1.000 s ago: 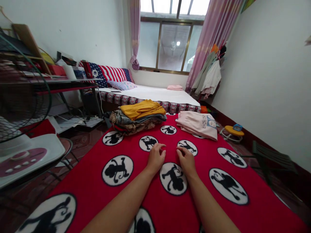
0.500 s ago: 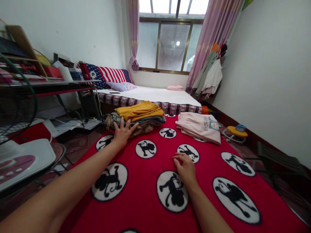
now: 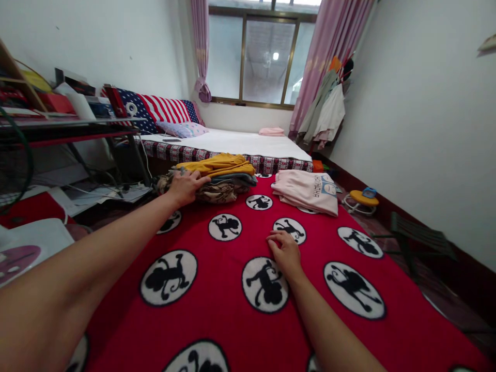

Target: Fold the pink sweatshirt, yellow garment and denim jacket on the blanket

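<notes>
My left hand [image 3: 186, 188] reaches to the front left of a stack of folded clothes and touches it. Its thumb stands apart from the bent fingers, whose tips partly disappear against the cloth. On top of this stack lies a mustard-yellow garment [image 3: 220, 164], with a grey-blue garment [image 3: 234, 179] and brownish patterned cloth [image 3: 217, 191] beneath. My right hand [image 3: 285, 252] rests on the red blanket [image 3: 232, 279], loosely bent, fingers apart and holding nothing. Beyond it, to the right, a folded pale pink garment [image 3: 298, 190] with printed letters lies flat.
Behind the blanket stands a bed [image 3: 232, 140] with a white top. A cluttered desk [image 3: 77, 129] is at the left, near a white chair seat [image 3: 34, 243]. At the right are a yellow round stool [image 3: 363, 197] and a dark folding stool [image 3: 420, 230].
My left hand has gone from spread fingers at the stack's front to bent fingers at its upper left edge. The view has tipped down slightly; my right hand stays on the blanket.
</notes>
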`<state>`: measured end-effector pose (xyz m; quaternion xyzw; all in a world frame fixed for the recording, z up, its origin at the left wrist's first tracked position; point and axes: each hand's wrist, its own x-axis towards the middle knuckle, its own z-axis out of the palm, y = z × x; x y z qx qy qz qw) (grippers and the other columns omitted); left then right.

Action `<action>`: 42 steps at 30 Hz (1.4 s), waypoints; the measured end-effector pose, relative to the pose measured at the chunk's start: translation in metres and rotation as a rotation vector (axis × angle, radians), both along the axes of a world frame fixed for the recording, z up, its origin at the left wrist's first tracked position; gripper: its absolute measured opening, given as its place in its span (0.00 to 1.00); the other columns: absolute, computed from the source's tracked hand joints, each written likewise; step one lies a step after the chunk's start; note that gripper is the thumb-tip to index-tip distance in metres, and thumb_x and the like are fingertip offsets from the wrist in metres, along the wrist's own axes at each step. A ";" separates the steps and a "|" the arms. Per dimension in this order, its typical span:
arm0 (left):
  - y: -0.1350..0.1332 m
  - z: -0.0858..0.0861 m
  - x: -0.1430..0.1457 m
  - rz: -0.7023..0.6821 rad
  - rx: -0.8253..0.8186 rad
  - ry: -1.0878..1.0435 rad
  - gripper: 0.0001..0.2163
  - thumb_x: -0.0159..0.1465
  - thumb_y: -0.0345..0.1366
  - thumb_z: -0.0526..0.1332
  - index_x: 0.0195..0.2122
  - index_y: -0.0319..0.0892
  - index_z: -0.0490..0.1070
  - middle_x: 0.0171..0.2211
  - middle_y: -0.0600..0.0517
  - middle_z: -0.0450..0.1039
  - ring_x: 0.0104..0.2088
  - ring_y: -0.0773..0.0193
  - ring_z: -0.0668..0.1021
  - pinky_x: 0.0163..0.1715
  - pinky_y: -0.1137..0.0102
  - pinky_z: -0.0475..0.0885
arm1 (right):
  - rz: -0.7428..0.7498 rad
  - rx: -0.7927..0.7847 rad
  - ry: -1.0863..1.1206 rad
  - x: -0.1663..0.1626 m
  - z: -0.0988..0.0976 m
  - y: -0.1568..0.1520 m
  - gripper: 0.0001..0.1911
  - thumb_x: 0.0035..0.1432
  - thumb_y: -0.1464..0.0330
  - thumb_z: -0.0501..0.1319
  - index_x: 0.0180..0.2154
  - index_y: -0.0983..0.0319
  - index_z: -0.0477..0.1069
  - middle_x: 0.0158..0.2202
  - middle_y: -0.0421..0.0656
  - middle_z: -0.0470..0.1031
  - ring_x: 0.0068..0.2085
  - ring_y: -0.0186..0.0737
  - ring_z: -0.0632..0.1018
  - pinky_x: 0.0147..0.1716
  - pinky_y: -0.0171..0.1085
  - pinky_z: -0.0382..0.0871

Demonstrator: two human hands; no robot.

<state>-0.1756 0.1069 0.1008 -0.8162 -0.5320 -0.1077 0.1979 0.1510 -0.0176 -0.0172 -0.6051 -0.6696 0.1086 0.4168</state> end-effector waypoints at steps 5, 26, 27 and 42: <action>-0.053 -0.063 0.028 0.125 -0.023 -0.115 0.32 0.59 0.41 0.63 0.64 0.45 0.59 0.66 0.36 0.51 0.65 0.35 0.52 0.57 0.35 0.50 | -0.020 -0.020 -0.092 -0.007 0.003 -0.007 0.08 0.56 0.71 0.60 0.36 0.58 0.78 0.46 0.44 0.75 0.49 0.45 0.72 0.53 0.44 0.61; -0.127 -0.110 0.084 0.036 -0.299 -0.284 0.22 0.69 0.43 0.52 0.63 0.44 0.63 0.67 0.42 0.55 0.67 0.44 0.56 0.63 0.44 0.52 | 0.109 -0.034 -0.044 -0.012 0.000 -0.033 0.09 0.53 0.72 0.62 0.38 0.60 0.78 0.52 0.48 0.73 0.55 0.48 0.71 0.56 0.49 0.60; -0.127 -0.110 0.085 0.025 -0.299 -0.293 0.22 0.69 0.43 0.52 0.62 0.44 0.64 0.67 0.42 0.55 0.67 0.43 0.57 0.62 0.44 0.53 | 0.113 -0.034 -0.052 -0.012 0.000 -0.032 0.10 0.53 0.71 0.62 0.38 0.60 0.78 0.52 0.48 0.73 0.55 0.48 0.71 0.56 0.49 0.60; 0.013 -0.003 0.043 0.193 0.215 -0.469 0.23 0.66 0.42 0.56 0.60 0.40 0.65 0.63 0.41 0.59 0.64 0.48 0.60 0.63 0.55 0.56 | 0.161 -0.038 -0.019 -0.016 -0.002 -0.034 0.10 0.56 0.71 0.57 0.37 0.58 0.76 0.51 0.47 0.73 0.54 0.49 0.71 0.53 0.49 0.64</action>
